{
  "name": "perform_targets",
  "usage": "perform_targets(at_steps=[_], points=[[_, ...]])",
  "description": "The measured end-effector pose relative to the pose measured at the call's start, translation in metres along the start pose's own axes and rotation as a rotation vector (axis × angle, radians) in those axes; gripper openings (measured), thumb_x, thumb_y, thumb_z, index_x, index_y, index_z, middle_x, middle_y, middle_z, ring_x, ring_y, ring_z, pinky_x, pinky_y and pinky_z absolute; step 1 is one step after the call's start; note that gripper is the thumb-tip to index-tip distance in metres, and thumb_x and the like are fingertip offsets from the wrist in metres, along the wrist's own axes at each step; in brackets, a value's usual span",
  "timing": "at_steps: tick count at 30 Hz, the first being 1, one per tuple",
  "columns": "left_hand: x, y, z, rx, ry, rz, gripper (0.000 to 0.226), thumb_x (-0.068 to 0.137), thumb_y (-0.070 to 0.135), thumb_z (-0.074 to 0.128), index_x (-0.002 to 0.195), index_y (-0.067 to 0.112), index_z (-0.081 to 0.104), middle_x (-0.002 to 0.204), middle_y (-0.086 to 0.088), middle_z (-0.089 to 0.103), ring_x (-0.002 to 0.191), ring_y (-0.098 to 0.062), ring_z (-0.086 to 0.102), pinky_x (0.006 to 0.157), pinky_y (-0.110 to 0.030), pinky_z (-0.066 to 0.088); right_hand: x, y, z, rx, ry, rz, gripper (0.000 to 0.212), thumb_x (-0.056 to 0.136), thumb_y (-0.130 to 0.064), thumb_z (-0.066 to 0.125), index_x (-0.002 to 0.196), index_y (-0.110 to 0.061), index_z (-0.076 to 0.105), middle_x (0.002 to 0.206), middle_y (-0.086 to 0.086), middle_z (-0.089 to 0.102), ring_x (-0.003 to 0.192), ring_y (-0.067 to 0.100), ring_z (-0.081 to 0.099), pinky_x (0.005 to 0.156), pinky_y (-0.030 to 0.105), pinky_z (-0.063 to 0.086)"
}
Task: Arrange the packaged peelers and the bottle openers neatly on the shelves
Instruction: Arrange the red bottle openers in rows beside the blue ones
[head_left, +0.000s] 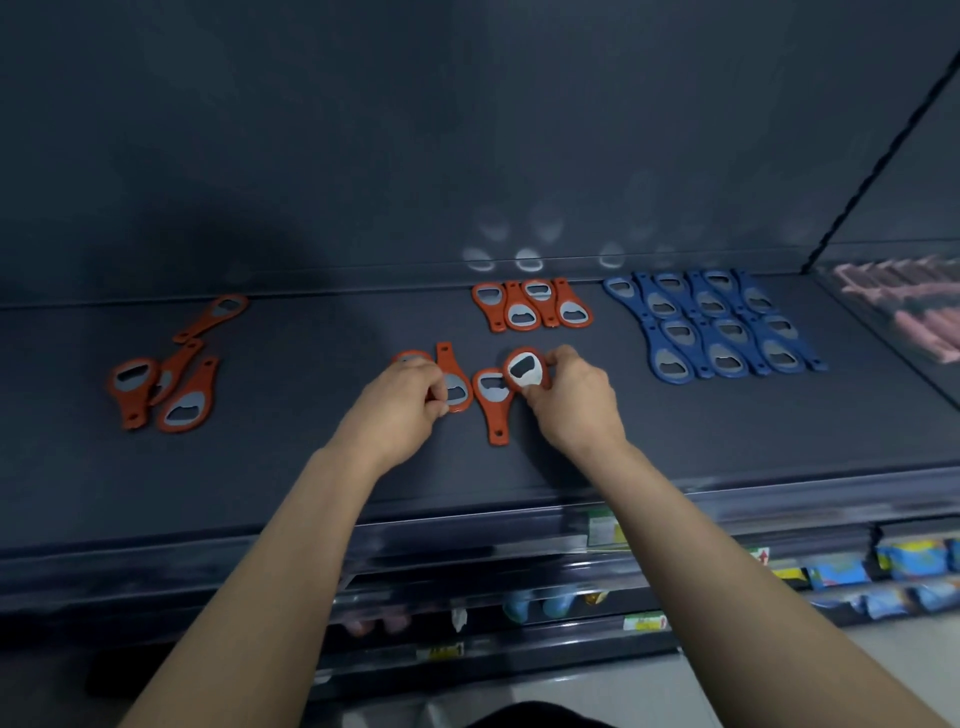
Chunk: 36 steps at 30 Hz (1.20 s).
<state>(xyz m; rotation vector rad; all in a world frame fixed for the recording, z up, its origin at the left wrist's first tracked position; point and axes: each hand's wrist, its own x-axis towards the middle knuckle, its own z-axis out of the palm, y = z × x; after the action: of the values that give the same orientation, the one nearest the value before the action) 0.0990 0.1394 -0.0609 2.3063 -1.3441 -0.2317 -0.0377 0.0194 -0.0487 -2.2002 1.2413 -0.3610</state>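
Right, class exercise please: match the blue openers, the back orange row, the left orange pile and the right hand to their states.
1 blue openers
2 back orange row
3 left orange pile
4 right hand

a scattered, overlapping
b pinching an orange opener
c two neat rows
d one neat row

Pairs: 1-c, 2-d, 3-a, 4-b

No text can be read anywhere. A green and yellow tag (602, 527) on the shelf rail (467, 540) right of centre bears print too blurred to make out. So do a yellow tag (439, 651) on a lower rail (519, 643) at bottom centre and a green tag (644, 622) to its right. The blue packets (909, 558) at lower right carry printed designs, likewise blurred.
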Motion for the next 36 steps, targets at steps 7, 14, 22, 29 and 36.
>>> perform_targets(at_steps=[7,14,22,29,36], points=[[0.015,-0.007,0.001,-0.030,-0.002,0.005,0.006,0.088,0.010,0.060,0.083,0.012,0.057,0.101,-0.001,0.055,0.092,-0.019,0.053,0.080,-0.031,0.043,0.006,0.007,-0.002,-0.145,0.052,0.064,0.025,0.091,-0.018,0.056,0.111,-0.003,0.052,0.113,0.017,0.057,0.104,0.035,0.055,0.072,0.031,0.037],[0.029,-0.007,0.006,-0.041,-0.005,0.060,0.004,0.088,0.006,0.059,0.086,0.010,0.059,0.106,-0.002,0.057,0.103,-0.018,0.050,0.087,-0.031,0.042,0.007,0.007,-0.002,-0.140,0.005,-0.005,0.031,0.089,-0.025,0.061,0.113,-0.006,0.056,0.113,0.016,0.053,0.102,0.035,0.054,0.080,0.036,0.045],[0.047,-0.013,0.005,-0.079,0.010,0.041,0.010,0.088,0.001,0.057,0.082,0.009,0.057,0.097,-0.005,0.058,0.092,-0.022,0.055,0.081,-0.038,0.048,0.013,0.005,-0.001,-0.170,0.010,0.008,0.030,0.089,-0.023,0.060,0.113,-0.005,0.057,0.113,0.016,0.052,0.101,0.035,0.054,0.080,0.037,0.047],[0.075,-0.021,0.004,-0.127,-0.003,0.050,0.010,0.088,-0.001,0.056,0.084,0.007,0.060,0.103,-0.006,0.061,0.104,-0.022,0.056,0.090,-0.038,0.046,0.019,0.001,0.002,-0.148,0.025,0.046,0.035,0.088,-0.023,0.061,0.119,-0.006,0.058,0.115,0.016,0.053,0.103,0.035,0.055,0.084,0.036,0.046],[0.100,-0.028,0.002,-0.118,0.005,0.084,0.008,0.088,0.000,0.055,0.086,0.005,0.061,0.103,-0.007,0.061,0.098,-0.022,0.056,0.089,-0.039,0.046,0.022,-0.002,0.003,-0.114,0.045,0.070,0.031,0.088,-0.022,0.061,0.116,-0.009,0.062,0.111,0.014,0.055,0.099,0.033,0.057,0.079,0.032,0.044]])
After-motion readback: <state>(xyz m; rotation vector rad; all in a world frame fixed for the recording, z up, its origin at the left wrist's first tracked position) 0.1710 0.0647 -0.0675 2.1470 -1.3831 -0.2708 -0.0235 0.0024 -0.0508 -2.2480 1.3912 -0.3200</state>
